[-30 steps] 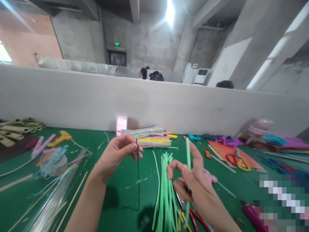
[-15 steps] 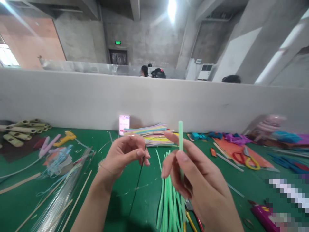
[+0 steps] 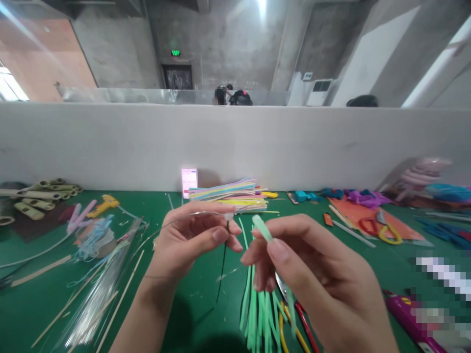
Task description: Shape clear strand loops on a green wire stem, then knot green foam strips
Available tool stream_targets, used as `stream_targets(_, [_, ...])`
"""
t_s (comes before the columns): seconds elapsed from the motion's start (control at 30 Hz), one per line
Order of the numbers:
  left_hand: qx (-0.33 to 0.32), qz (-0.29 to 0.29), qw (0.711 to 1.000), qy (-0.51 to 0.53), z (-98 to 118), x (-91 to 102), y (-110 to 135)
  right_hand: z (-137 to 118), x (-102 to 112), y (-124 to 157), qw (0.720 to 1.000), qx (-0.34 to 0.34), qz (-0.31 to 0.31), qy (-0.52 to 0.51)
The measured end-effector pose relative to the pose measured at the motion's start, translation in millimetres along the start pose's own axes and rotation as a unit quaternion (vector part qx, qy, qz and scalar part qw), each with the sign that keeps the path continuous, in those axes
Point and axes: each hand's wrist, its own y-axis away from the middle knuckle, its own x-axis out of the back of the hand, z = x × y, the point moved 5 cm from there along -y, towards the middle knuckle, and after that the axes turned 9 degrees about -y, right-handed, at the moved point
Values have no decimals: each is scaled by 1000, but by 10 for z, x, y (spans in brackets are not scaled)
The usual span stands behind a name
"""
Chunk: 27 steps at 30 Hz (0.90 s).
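Observation:
My left hand point(image 3: 193, 240) pinches the top of a thin dark wire point(image 3: 222, 262) that hangs down to the green table point(image 3: 165, 314). My right hand point(image 3: 312, 274) is closed on a light green strip point(image 3: 262, 228), its upper end tilted toward the wire's top, a short gap apart. Below my hands lies a bundle of light green strips point(image 3: 259, 314) on the table.
Pliers with red and yellow handles point(image 3: 294, 323) lie under my right hand. A stack of coloured strips point(image 3: 228, 193) and a phone point(image 3: 189, 182) stand by the white partition point(image 3: 235, 142). Clear film point(image 3: 99, 289) and a yellow glue gun point(image 3: 101, 205) lie left; scissors point(image 3: 380, 230) and coloured paper right.
My right hand has tipped the green strip from upright toward the left, bringing its end close to the wire. Both hands have come nearer to me and closer together.

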Motion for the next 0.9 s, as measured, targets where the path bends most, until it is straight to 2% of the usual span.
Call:
stream_targets(0.07, [-21, 2, 1000, -17, 44, -36, 3, -13, -2, 2, 999, 16, -6, 30])
stream_targets(0.23, [-62, -6, 997, -46, 142, -105, 8, 19, -23, -8, 999, 8, -8, 44])
stream_targets(0.4, [-53, 3, 997, -60, 158, -104, 23, 38, -32, -28, 1000, 0, 8, -17])
stream_targets(0.6, [-45, 26, 995, -87, 150, -76, 37, 43, -38, -30, 999, 22, 18, -16])
stream_targets(0.9, [-36, 7, 995, -92, 121, -53, 43, 74, -81, -42, 998, 5, 1, -61])
